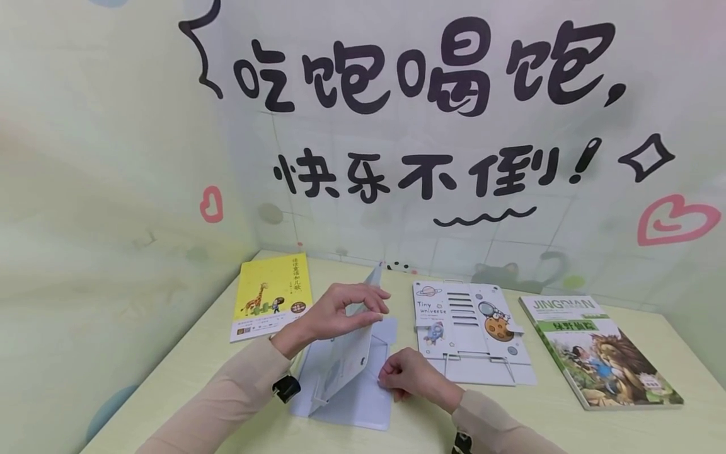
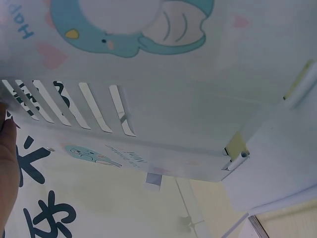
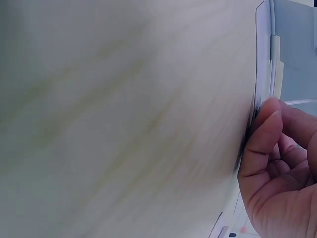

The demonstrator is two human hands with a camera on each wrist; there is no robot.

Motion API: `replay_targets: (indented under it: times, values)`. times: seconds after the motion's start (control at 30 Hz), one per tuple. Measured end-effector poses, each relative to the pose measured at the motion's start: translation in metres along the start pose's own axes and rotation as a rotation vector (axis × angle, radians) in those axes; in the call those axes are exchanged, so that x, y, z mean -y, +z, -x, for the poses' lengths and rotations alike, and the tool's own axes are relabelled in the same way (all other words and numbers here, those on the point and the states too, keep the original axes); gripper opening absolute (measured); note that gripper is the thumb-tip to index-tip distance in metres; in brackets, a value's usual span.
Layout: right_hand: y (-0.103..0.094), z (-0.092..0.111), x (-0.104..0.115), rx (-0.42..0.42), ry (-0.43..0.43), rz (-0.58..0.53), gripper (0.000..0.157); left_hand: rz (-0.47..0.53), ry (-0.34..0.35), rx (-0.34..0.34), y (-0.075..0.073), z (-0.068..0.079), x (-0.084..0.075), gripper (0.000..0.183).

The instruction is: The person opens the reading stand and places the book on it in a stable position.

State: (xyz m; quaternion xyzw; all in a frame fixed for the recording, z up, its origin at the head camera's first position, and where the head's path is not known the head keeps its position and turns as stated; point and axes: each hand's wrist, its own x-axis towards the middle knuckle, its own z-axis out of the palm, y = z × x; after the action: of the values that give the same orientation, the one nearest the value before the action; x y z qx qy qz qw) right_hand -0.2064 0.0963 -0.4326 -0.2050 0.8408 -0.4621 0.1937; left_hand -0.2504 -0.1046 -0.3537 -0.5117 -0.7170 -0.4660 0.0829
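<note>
A pale folding book stand [image 1: 343, 372] stands half raised on the table, its panel tilted up from the flat base [image 1: 363, 413]. With thumb and fingers, my left hand [image 1: 340, 312] pinches the raised panel near its top edge. The left wrist view shows the panel's slots [image 2: 99, 106] and blue cartoon animal [image 2: 106, 42]; only a bit of that hand appears at the left border. My right hand [image 1: 416, 375] pinches the stand at the base's right edge, fingers curled. In the right wrist view, I cannot tell whether its fingertips [image 3: 271, 106] hold the rim or a thin wire.
A yellow children's book [image 1: 272, 293] lies behind at the left. To the right are a second book stand [image 1: 465, 328] with space drawings and a green-white book [image 1: 601, 353]. A printed curtain wall [image 1: 397, 132] closes the table's back.
</note>
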Motion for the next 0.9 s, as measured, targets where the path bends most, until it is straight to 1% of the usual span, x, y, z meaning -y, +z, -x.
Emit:
replay_targets:
  times: [0.07, 0.17, 0.23, 0.33, 0.43, 0.57, 0.63, 0.73, 0.83, 0.9]
  values:
    - [-0.001, 0.002, 0.001, -0.005, -0.002, -0.007, 0.010, 0.007, -0.020, 0.001, 0.000, -0.001, -0.001, 0.009]
    - [-0.001, 0.008, 0.000, -0.019, -0.007, -0.029, 0.006, 0.045, -0.071, 0.003, -0.002, -0.002, -0.002, 0.008]
    - [0.002, 0.013, 0.000, -0.044, -0.020, -0.054, 0.006, 0.101, -0.117, 0.002, -0.003, -0.003, -0.002, 0.006]
    - [0.009, 0.024, 0.001, -0.097, -0.050, -0.111, 0.011, 0.190, -0.190, -0.023, -0.006, -0.005, -0.001, 0.011]
    - [0.021, 0.036, 0.007, -0.125, -0.081, -0.190, 0.016, 0.227, -0.264, -0.098, -0.009, -0.006, 0.004, 0.017]
    - [0.039, 0.050, 0.022, -0.092, -0.133, -0.319, 0.022, 0.162, -0.383, -0.220, -0.018, -0.006, 0.017, 0.022]
    - [0.047, 0.054, 0.030, -0.075, -0.180, -0.369, 0.025, 0.125, -0.453, -0.244, -0.023, -0.006, 0.027, 0.025]
    - [0.058, 0.056, 0.041, -0.076, -0.240, -0.403, 0.026, 0.095, -0.585, -0.232, -0.029, -0.003, 0.040, 0.031]
    - [0.067, 0.053, 0.046, -0.099, -0.281, -0.416, 0.024, 0.082, -0.703, -0.171, -0.033, 0.000, 0.049, 0.037]
    - [0.072, 0.051, 0.048, -0.108, -0.291, -0.446, 0.024, 0.069, -0.756, -0.124, -0.033, 0.001, 0.055, 0.040]
